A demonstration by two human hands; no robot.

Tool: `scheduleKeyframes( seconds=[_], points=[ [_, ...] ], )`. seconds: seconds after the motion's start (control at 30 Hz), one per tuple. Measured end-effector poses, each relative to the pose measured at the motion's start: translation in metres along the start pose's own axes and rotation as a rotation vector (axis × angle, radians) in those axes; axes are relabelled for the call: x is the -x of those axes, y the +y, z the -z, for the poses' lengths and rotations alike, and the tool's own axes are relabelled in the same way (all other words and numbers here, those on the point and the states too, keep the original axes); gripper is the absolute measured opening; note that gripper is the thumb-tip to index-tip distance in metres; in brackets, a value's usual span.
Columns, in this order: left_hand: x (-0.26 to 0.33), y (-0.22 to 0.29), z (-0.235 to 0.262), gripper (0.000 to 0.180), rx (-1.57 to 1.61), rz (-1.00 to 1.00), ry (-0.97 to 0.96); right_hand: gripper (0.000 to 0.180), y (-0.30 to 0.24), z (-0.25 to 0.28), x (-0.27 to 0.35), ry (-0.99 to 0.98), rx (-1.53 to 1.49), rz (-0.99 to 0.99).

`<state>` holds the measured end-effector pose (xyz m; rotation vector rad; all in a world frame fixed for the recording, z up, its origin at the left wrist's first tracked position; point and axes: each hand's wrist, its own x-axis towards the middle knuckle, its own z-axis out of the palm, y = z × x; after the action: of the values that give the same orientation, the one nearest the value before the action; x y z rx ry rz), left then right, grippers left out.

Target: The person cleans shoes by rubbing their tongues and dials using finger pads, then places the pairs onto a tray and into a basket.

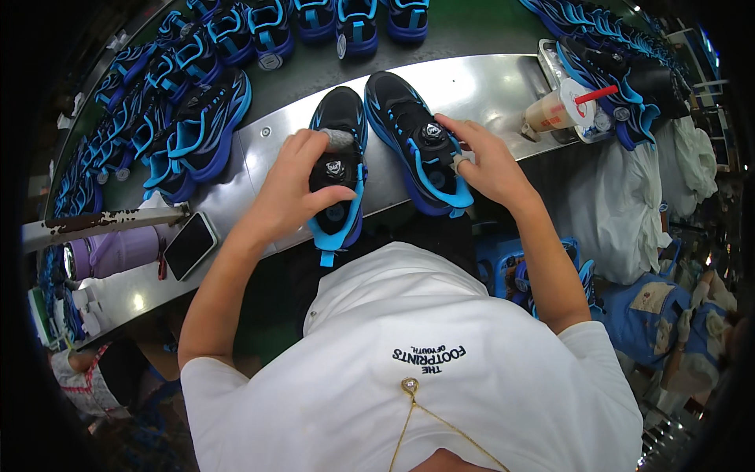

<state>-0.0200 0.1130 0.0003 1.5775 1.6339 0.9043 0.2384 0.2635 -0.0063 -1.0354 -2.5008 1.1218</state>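
Two black sneakers with bright blue collars and round dial closures lie side by side in front of me, toes pointing away. My left hand (295, 185) is on the left sneaker (340, 110), thumb over its collar and fingers by the tongue. A grey fuzzy piece (338, 141) shows at those fingertips; I cannot tell whether it is a finger cover or a wad. My right hand (489, 164) grips the right sneaker (393, 102) beside its dial, fingers at the collar. Something small and greyish shows at one of its fingers.
Rows of matching sneakers (208, 118) stand on the green belt (307, 75) beyond the metal ledge (263, 169). At left are a phone (191, 245) and a purple bottle (122, 252). At right stand a drink cup (560, 108) with a red straw and white bags (621, 204).
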Motion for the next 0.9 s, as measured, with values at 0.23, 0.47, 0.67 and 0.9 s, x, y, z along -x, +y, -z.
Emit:
scheduleKeyframes(
  seconds=[0.23,0.47,0.67,0.9],
  points=[
    [-0.003,0.004,0.008,0.04,0.064,0.109,-0.112,0.066,-0.007,0.007,0.008,0.016,0.006,0.067],
    [-0.001,-0.012,0.006,0.052,0.116,0.164,-0.088,0.053,-0.026,0.012,0.007,0.115,-0.026,0.124],
    [-0.005,-0.004,0.001,0.049,-0.305,-0.067,0.049,0.044,-0.034,0.015,0.005,0.113,-0.074,0.067],
    [-0.004,-0.014,0.008,0.047,0.047,-0.004,-0.062,0.034,-0.045,0.013,0.004,0.137,-0.091,0.112]
  ],
)
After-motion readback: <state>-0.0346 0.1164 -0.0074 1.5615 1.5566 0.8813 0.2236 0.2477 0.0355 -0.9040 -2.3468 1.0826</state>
